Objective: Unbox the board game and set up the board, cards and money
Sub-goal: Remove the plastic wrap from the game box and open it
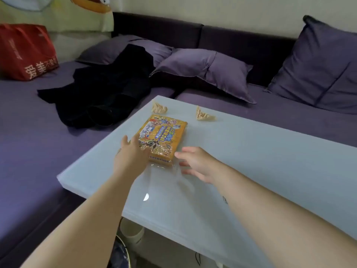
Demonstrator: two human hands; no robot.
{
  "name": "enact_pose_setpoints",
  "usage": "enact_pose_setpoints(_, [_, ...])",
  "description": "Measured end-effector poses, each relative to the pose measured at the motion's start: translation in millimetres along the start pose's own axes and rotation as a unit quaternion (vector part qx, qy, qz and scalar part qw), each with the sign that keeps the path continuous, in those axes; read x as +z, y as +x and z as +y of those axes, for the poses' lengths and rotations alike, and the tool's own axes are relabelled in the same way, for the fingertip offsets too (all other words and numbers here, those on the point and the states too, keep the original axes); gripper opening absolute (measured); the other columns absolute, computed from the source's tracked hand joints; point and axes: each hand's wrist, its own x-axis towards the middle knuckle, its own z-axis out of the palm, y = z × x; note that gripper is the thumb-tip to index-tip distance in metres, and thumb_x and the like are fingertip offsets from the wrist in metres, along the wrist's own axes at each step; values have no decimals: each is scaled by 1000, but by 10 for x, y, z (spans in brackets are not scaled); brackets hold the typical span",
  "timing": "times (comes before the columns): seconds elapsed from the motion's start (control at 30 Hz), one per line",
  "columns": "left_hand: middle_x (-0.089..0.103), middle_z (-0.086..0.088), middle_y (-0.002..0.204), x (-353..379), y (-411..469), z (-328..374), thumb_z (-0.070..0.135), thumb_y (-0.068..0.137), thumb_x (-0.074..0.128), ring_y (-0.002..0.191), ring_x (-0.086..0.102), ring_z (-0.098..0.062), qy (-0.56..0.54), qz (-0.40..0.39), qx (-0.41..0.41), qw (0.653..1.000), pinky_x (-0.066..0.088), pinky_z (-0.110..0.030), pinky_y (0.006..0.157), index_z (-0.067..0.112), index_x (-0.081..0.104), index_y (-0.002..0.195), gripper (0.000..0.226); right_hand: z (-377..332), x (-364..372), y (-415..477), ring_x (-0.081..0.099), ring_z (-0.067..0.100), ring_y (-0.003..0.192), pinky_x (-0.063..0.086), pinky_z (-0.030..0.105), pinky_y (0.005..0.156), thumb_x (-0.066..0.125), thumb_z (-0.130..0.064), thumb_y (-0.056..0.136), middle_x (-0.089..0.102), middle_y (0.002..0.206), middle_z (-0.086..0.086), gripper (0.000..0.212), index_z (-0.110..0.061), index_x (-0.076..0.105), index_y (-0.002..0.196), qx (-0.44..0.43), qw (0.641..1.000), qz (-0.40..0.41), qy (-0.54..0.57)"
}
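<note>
A yellow board game box (164, 135), wrapped in clear plastic film, lies flat on the pale glass table (251, 161). My left hand (131, 153) lies against the box's near left corner, fingers reaching over the crinkled film there. My right hand (197, 163) hovers just right of the box's near end, fingers spread and relaxed, holding nothing. Loose film spreads on the table between my hands.
Two small folded tan paper pieces (159, 108) (202, 114) sit beyond the box near the table's far edge. A purple sofa (38, 142) surrounds the table, with a black garment (108, 89), pillows (202, 68) and a red bag (27, 51) on it.
</note>
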Motion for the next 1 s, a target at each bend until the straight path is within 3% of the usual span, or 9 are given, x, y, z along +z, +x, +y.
enact_pose_setpoints(0.1, [31, -10, 149, 49, -12, 22, 38, 91, 51, 131, 37, -33, -28, 2, -17, 999, 32, -40, 104, 22, 31, 145, 59, 18, -22, -14, 44, 17, 90, 41, 34, 81, 55, -16, 95, 51, 99, 4, 41, 2, 46, 130, -12, 1000, -5, 9])
enact_pose_setpoints(0.2, [50, -11, 134, 132, -150, 119, 39, 91, 51, 125, 41, -35, -22, -25, -13, 999, 34, -38, 100, 19, 37, 142, 56, 48, -166, -74, 45, 15, 93, 44, 36, 86, 57, -19, 94, 52, 104, 3, 38, -4, 49, 129, -17, 999, 27, -10])
enact_pose_setpoints(0.3, [52, -11, 131, 225, -332, 280, 37, 92, 50, 123, 43, -34, -45, -53, -6, 998, 37, -38, 101, 20, 35, 143, 56, 109, -425, -183, 46, 16, 92, 47, 38, 91, 59, -20, 93, 51, 104, 5, 8, -16, 55, 99, -8, 998, 61, -32])
enact_pose_setpoints(0.4, [48, -12, 134, 345, -564, 487, 35, 92, 50, 121, 46, -33, -77, -83, 2, 994, 40, -41, 99, 21, 33, 144, 56, 275, -718, -352, 45, 15, 78, 48, 34, 78, 59, -21, 92, 47, 94, 8, 21, -3, 64, 100, 7, 995, 89, -50])
enact_pose_setpoints(0.5, [49, -12, 133, 461, -839, 690, 30, 95, 46, 111, 53, -30, -95, -96, 17, 991, 44, -35, 87, 19, 35, 143, 51, 482, -983, -622, 39, 14, 65, 46, 28, 64, 59, -17, 92, 42, 89, 10, 29, 3, 63, 111, 22, 993, 113, -28])
enact_pose_setpoints(0.67, [66, -6, 112, 562, -1205, 1006, 20, 96, 43, 89, 59, -21, -171, -125, 9, 977, 42, -27, 63, 15, 37, 139, 44, 674, -1334, -1120, 44, 15, 57, 45, 26, 54, 59, -7, 90, 50, 81, 13, 9, -6, 65, 84, 19, 988, 144, 53])
enact_pose_setpoints(0.8, [70, 2, 75, 596, -1422, 1251, 16, 93, 52, 82, 64, -18, -319, -161, -60, 932, 54, -38, 83, 9, 42, 134, 43, 784, -1573, -1431, 45, 16, 58, 45, 25, 52, 60, -5, 89, 51, 68, 6, 9, -7, 64, 81, 23, 977, 175, 116])
enact_pose_setpoints(0.87, [67, 4, 56, 608, -1523, 1351, 9, 91, 56, 71, 62, -17, -405, -193, -100, 888, 52, -36, 78, 11, 48, 125, 35, 835, -1695, -1556, 42, 15, 54, 45, 26, 51, 62, -5, 88, 45, 57, 4, 3, -4, 64, 86, 34, 968, 191, 162])
enact_pose_setpoints(1.0, [65, -7, 58, 614, -1759, 1583, 2, 90, 56, 63, 57, -20, -506, -233, -154, 816, 48, -26, 64, 1, 58, 82, 8, 878, -1889, -1812, 43, 15, 54, 47, 25, 45, 62, -5, 88, 48, 54, 4, 5, -5, 62, 83, 33, 955, 203, 213])
